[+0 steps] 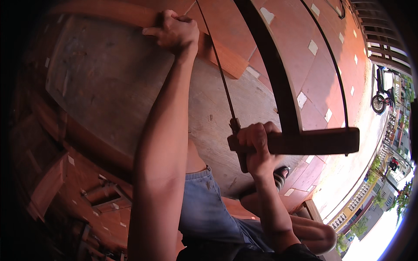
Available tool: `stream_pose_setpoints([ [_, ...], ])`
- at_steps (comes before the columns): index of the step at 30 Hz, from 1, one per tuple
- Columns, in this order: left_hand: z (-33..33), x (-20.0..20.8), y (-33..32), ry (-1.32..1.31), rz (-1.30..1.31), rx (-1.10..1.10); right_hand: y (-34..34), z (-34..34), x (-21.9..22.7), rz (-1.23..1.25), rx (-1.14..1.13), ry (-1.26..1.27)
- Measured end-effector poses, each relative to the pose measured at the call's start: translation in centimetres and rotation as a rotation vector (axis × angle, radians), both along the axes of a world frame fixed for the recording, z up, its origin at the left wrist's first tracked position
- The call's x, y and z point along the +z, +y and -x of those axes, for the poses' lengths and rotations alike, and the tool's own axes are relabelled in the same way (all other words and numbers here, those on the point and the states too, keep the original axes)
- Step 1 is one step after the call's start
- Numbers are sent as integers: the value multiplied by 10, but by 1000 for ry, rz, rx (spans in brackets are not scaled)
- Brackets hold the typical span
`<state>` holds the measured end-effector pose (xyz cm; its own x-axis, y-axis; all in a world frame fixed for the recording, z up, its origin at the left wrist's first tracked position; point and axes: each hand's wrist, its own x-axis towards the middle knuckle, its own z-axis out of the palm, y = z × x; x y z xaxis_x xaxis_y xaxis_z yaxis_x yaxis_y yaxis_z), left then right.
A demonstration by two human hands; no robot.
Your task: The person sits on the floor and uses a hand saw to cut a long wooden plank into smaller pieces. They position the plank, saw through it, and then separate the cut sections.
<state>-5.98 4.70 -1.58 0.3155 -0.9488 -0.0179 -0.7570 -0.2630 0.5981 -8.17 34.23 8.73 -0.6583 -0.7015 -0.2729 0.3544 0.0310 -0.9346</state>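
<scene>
A wooden frame saw (320, 141) with a dark central beam and a thin blade on its left side reaches from the lower right to the top edge. My right hand (257, 145) is wrapped round its near crossbar, next to the blade's end. At the top, my left hand (179, 32) grips a reddish-brown wooden board (228, 63), fingers curled over it and thumb pointing left. The board lies across the far side of a worn wooden work surface (109, 87). The blade passes over the board right of my left hand; whether it cuts into the wood I cannot tell.
Below the work surface is a reddish tiled floor (300, 82) with small white squares. Wooden pieces (102, 195) lie at the lower left. My bent legs in blue shorts (202, 204) are close beneath. A slatted fence (385, 37) and a parked motorbike (381, 93) are far right.
</scene>
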Motion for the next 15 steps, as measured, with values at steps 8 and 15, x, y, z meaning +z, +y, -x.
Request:
stream_pose_setpoints([
  [8,0,8,-6,64,-80,12,-23,10,11,-100,16,0],
  [15,-4,15,1,60,-39,-39,115,-33,90,-75,54,63],
])
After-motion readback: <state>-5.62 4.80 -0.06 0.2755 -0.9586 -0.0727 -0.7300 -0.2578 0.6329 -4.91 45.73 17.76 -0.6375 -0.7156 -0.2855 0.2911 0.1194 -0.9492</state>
